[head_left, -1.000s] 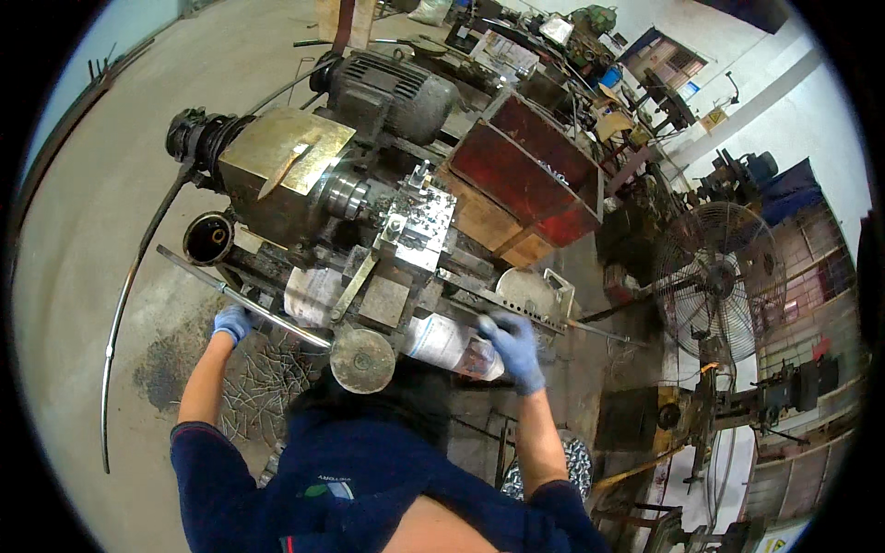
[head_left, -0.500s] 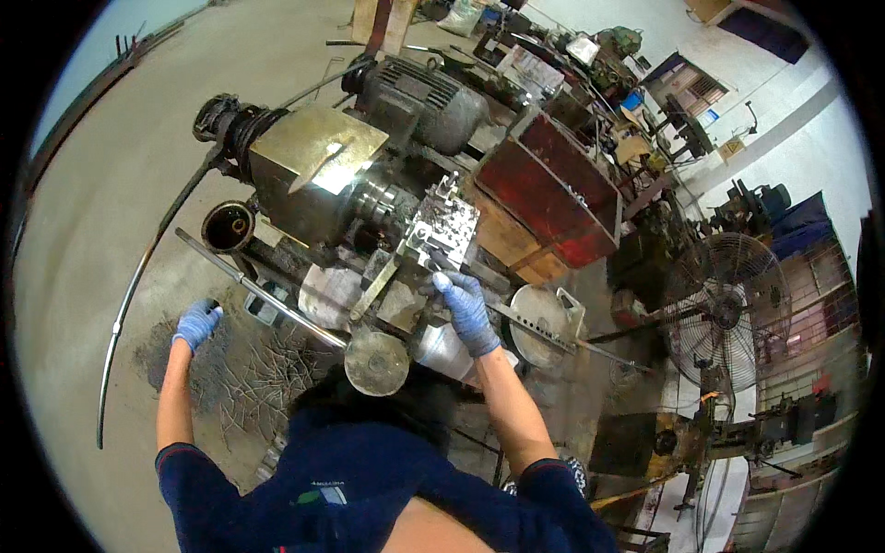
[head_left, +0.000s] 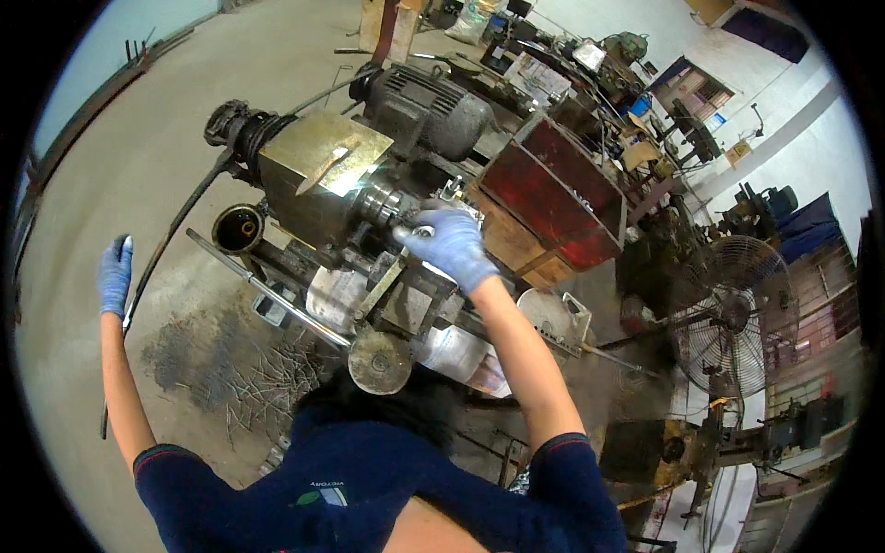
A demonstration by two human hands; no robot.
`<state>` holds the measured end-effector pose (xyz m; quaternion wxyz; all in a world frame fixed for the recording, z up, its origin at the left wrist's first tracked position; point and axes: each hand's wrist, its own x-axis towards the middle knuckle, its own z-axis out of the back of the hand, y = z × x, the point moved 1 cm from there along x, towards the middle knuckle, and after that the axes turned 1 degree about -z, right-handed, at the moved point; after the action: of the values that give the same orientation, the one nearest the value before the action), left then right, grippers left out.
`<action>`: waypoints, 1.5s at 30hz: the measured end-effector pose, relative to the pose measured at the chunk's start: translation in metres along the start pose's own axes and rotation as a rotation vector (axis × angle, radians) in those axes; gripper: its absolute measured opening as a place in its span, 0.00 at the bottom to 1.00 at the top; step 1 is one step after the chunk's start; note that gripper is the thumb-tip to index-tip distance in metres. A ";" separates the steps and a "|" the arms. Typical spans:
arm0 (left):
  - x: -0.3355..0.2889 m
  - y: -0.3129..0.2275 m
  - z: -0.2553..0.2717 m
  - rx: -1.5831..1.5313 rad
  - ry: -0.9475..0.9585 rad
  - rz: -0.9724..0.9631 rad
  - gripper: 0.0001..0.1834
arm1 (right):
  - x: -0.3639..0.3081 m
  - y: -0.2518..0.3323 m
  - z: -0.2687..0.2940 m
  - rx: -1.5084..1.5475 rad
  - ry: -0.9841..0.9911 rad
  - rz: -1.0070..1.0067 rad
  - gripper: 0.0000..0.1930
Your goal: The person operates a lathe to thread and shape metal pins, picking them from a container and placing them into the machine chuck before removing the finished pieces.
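My left hand [head_left: 114, 279], in a blue glove with dark fingertips, is raised at the far left. Its fingers look stretched out, beside a long dark lever bar [head_left: 175, 212] that slants down from the machine; contact is unclear. My right hand [head_left: 454, 247], gloved too, is over the tool slide of a small lathe, its fingers curled close to the metal spindle chuck [head_left: 376, 203]. What it grips, if anything, is hidden. Behind the chuck is the brass-coloured headstock cover [head_left: 313, 138], with a pointed flat piece [head_left: 323, 173] lying on it. My right hand covers most of the tool block.
An electric motor [head_left: 429, 111] and a red metal box [head_left: 548, 189] stand behind the lathe. A shiny rod [head_left: 277, 295] and a round handwheel [head_left: 380, 362] jut towards me. Thin metal scraps [head_left: 277, 378] litter the floor. At right stands a large fan [head_left: 733, 313].
My left hand has moved left and up, from above the floor scraps to beside the lever bar. My right hand has shifted up from the front of the tool block to near the chuck.
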<state>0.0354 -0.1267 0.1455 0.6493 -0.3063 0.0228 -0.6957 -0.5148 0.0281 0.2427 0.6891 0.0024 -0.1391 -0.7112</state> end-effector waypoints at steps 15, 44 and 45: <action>-0.108 -0.083 -0.026 0.224 0.249 0.157 0.22 | 0.045 0.006 -0.041 -0.151 0.105 -0.048 0.27; -0.017 -0.322 -0.098 -0.094 -0.108 -0.736 0.22 | -0.254 -0.143 0.031 0.158 -0.384 -0.641 0.15; -0.026 -0.332 -0.098 -0.148 -0.119 -0.763 0.19 | -0.275 -0.141 0.027 0.216 -0.399 -0.708 0.14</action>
<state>-0.3052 -0.0865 0.1982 0.3204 -0.3785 -0.0800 -0.8647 -0.6443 0.3045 0.1881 0.3576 -0.0156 -0.3343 -0.8718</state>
